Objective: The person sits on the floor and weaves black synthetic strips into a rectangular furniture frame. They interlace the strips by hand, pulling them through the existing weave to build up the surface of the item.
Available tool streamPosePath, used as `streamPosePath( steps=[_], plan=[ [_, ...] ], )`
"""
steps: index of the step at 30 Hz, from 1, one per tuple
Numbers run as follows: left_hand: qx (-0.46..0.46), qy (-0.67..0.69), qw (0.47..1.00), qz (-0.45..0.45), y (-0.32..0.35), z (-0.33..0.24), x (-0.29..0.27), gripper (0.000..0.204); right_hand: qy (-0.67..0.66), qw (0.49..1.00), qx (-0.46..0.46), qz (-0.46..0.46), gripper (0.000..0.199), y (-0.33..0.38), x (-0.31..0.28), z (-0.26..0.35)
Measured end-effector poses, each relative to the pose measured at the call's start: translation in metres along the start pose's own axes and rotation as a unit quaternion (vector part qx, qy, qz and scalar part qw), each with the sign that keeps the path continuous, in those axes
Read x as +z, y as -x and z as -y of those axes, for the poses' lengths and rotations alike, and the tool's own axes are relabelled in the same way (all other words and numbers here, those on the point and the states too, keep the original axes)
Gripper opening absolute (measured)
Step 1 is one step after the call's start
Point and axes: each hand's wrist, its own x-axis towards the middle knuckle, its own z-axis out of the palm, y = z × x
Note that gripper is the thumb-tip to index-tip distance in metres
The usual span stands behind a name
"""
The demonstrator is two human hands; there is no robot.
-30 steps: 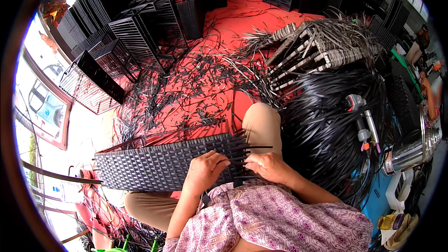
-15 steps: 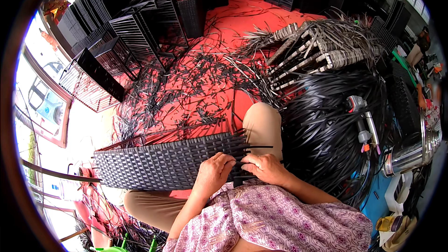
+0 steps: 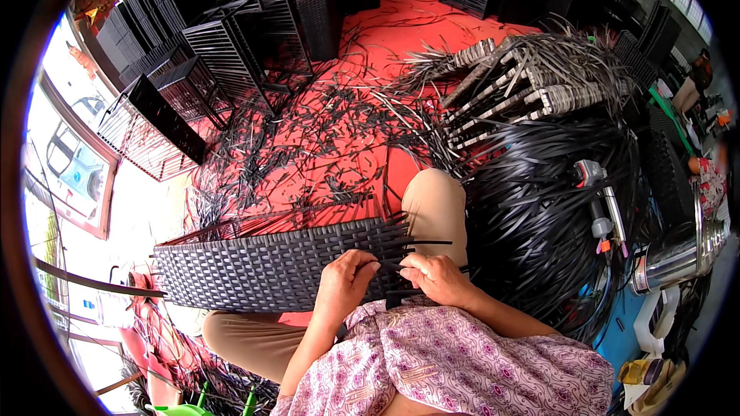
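Note:
A long dark grey woven panel (image 3: 239, 270) on a black frame lies across my lap, its right end against my raised knee. Loose strip ends (image 3: 428, 243) stick out from that end. My left hand (image 3: 344, 281) rests at the panel's right part, thumb and index finger closed at the weave. Just to its right, my right hand (image 3: 435, 276) pinches a dark strip at the panel's edge. The fingertips of both hands are a short gap apart. What my left fingers pinch, if anything, is too small to make out.
Cut strips litter the red floor (image 3: 370, 139) ahead. A big heap of black strips (image 3: 532, 208) lies right, with a grey-red pneumatic tool (image 3: 597, 200) on it. Behind are bundled grey-white strips (image 3: 570, 96). Black frames (image 3: 231, 46) stand far left; a metal flask (image 3: 678, 258) lies at right.
My left hand has shifted slightly left and down along the panel, widening the gap between the hands. My right hand stays almost in place.

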Motion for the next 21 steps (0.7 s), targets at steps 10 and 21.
streamPosePath(
  steps=[10,21],
  plan=[
    [0.017,0.012,1.0,0.015,0.003,0.004,0.0,0.011,-0.025,0.999,0.04,0.008,0.022,0.0,0.001,0.004],
    [0.009,-0.004,0.999,0.035,0.009,-0.004,-0.005,0.01,-0.03,0.998,-0.008,-0.054,0.018,0.007,0.014,-0.003]
  ],
)
